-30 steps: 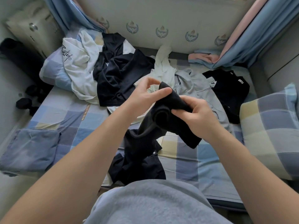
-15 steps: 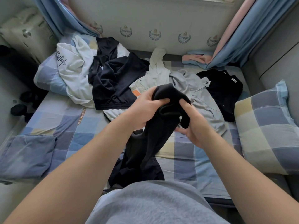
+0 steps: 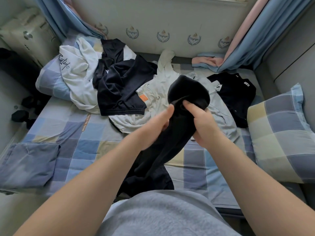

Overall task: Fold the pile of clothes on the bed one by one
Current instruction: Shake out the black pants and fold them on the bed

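A black garment (image 3: pixel 187 92) hangs in the air between your two hands, above the middle of the bed (image 3: pixel 85 133). Its top is bunched into a rounded lump above your fingers, and its long tail drops down to a crumpled heap on the sheet just in front of your body. Your right hand (image 3: pixel 202 123) has its fingers and thumb curled tight round the cloth. Your left hand (image 3: pixel 158 123) is blurred but seems to grip the other side, fingers curled into the fabric. The garment is not yet spread flat, so the folding proper has probably not begun. The bunched top could flop over your hands and hide the seams, and the trailing end lies close to the near edge of the bed, so a pull to one side might drag it off. Just behind your hands lies the pile of clothes (image 3: pixel 158 99), pale, dark and grey pieces overlapping, and a wide swing could catch them. Bare checked sheet lies to your left, short of a folded blue cloth (image 3: pixel 27 164). A pillow (image 3: pixel 279 133) bounds the right side, and the wall (image 3: pixel 170 17) closes the far side.
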Demonstrator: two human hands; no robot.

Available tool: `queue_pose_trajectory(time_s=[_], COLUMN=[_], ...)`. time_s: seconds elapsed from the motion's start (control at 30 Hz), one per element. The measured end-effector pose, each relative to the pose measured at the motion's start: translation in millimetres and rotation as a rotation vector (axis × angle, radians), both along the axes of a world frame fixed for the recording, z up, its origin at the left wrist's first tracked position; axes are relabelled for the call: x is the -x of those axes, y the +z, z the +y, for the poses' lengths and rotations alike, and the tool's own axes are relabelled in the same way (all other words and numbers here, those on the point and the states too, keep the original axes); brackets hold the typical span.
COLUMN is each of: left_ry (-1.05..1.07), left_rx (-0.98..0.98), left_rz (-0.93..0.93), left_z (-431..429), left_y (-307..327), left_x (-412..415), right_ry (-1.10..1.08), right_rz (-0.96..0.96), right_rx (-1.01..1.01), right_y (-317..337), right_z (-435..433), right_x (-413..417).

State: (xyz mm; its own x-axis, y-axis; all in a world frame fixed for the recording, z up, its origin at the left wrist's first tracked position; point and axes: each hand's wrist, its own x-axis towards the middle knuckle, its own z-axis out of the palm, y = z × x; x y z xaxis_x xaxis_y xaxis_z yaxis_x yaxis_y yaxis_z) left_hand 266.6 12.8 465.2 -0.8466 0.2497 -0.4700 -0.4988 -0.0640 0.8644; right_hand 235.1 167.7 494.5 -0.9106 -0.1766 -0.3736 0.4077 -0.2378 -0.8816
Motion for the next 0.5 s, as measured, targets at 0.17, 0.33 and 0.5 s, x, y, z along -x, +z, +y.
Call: queue_pose_trajectory(time_s=[0.17,0.33,0.5], left_ry=[-0.379,-0.065,0.195], left_rx=[0.353,0.399,0.287], left_rz=[0.109,0.201,0.331], left_z=[9.5,5.9,0.3], left_y=[-48.6,-57.6,-25.9], left_x=[-27.0,-28.1,-12.8], right_ry=[-0.215,-0.198,0.267], right_rz=[0.020,0.019,0.096], right_rx=[-0.082,-0.153,-0.249], right_y=[7.7,11.4,-3.1], right_z=[11.6,30.7,34.0], right_x=[21.8,51.3,32.6])
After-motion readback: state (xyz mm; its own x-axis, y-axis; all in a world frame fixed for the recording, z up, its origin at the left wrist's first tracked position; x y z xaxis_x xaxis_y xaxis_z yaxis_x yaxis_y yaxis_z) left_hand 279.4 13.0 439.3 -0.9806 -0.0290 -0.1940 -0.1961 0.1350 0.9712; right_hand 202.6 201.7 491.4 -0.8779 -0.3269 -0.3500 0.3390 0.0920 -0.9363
